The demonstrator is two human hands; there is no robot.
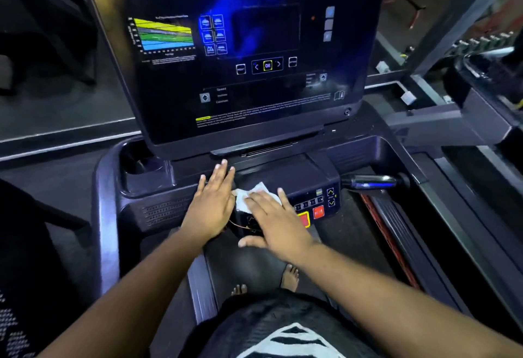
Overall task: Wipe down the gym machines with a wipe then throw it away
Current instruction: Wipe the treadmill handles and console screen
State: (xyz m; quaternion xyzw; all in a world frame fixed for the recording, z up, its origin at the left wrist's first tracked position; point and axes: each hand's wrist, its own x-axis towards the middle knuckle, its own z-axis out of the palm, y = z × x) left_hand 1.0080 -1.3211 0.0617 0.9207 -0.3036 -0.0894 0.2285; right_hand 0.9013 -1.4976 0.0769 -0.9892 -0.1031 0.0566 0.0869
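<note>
Person stands barefoot on the treadmill (325, 165) belt, both arms out over the control box below the screen (240, 46).

Right hand (278, 226): flat, fingers straight and spread, palm down on the white wipe (246, 197). Pressing it, not pinching it. Wipe lies on top of the control box, left of the button panel (314, 206); its upper and left edges stick out past the fingers, the rest is hidden under the hand.

Left hand (210, 200): also flat and relaxed, fingers straight, holds nothing. It sits just left of the wipe, over the edge of the box, fingertips toward the base of the screen. Contact with the surface: can't tell, some motion blur.

Around it:
- Screen is tall, tilted back, dark with a blue glare patch, a coloured chart at left and an OK key mid-lower.
- Cup holder (141, 165), a deep pocket left of the screen base, well clear of the left hand.
- Two red buttons on the panel; the right hand's edge partly covers the left one.
- Handle (373, 182) sticks out on the right, beyond the panel, apart from the right hand.
- A thin orange cord hangs on the front face of the box, between the two wrists.
- Another machine's frame (452, 46) at far right.
</note>
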